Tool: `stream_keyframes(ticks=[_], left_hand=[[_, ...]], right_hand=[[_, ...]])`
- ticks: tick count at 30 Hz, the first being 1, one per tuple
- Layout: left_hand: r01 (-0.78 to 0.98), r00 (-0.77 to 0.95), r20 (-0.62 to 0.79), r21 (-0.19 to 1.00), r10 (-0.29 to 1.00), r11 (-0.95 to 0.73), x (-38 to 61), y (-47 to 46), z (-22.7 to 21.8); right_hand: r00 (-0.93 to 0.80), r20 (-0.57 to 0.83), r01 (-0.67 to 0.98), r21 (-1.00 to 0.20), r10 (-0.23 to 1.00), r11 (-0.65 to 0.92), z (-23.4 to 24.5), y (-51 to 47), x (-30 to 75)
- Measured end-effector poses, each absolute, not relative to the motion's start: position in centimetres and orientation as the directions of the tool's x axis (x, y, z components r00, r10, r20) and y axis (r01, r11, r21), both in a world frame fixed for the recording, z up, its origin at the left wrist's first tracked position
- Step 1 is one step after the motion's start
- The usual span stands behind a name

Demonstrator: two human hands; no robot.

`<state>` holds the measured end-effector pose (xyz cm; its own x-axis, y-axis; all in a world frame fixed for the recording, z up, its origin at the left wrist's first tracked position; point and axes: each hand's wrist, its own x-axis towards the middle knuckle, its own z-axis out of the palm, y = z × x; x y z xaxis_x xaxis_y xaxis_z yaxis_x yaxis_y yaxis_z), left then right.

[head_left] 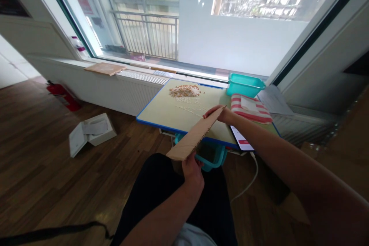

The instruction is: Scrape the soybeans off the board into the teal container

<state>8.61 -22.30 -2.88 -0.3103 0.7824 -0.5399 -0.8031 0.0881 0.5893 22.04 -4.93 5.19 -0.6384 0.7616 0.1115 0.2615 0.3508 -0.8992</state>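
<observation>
I hold a long strip of brown cardboard (196, 135) with both hands. My left hand (192, 170) grips its near end from below, above my lap. My right hand (223, 114) is closed on its far end over the small beige table (161, 110) with a blue edge. A heap of brown and white grains (185, 91) lies at the far side of the table, with a thin trail of white grains (190, 107) spread toward my right hand.
A teal tub (245, 84) and a red-striped cloth (251, 108) sit at the table's right end, a phone (241, 140) at its near edge. A teal basket (211, 157) stands under the table. On the wooden floor lie an open white box (91, 132) and a red extinguisher (63, 96).
</observation>
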Motion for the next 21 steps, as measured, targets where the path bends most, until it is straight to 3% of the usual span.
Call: stream_keyframes(ticks=[6,13,17,21], left_hand=[[-0.796,-0.296,-0.514,0.599,0.805,0.090,9.2,-22.7,-3.1],[-0.794,-0.286,-0.531,0.597,0.797,0.112,8.8,-22.6,-4.1],[-0.796,-0.285,-0.522,0.596,0.804,0.105,8.2,-22.5,-4.7],[-0.802,-0.283,-0.495,0.592,0.822,0.081,7.8,-22.4,-5.1]], right_hand=[[-0.574,0.088,0.326,-0.887,0.814,0.326,5.8,-6.3,22.7],[-0.508,0.129,0.221,-0.936,0.851,0.274,5.8,-7.1,22.7],[-0.391,0.198,0.265,-0.911,0.899,0.316,6.1,-6.5,23.8],[-0.075,0.310,0.406,-0.859,0.948,0.313,5.8,-4.2,26.0]])
